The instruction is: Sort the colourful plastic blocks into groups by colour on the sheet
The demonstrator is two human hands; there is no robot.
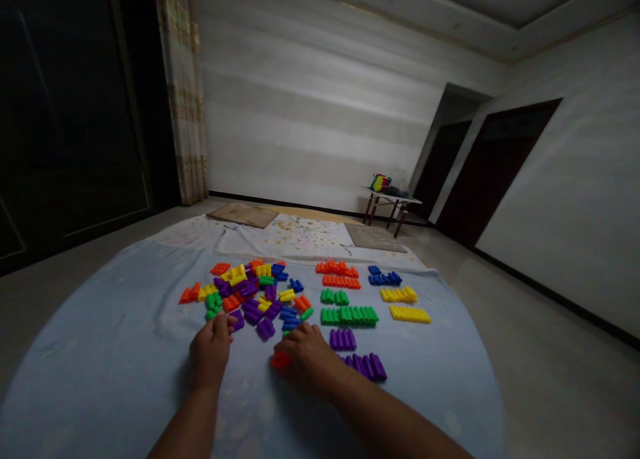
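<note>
My left hand is closed at the near edge of a mixed pile of ridged plastic blocks, its fingertips on a purple block. Closed around an orange-red block, my right hand is low over the cloth just right of the pile. Its palm side and part of that block are hidden. The pile holds purple blocks, yellow blocks, blue blocks, green blocks and orange blocks, lying at various angles.
Right of the pile are same-colour rows: orange, green, purple, blue and yellow. My right forearm passes close to the purple row. A pale blue cloth covers the round table. Two brown mats lie beyond.
</note>
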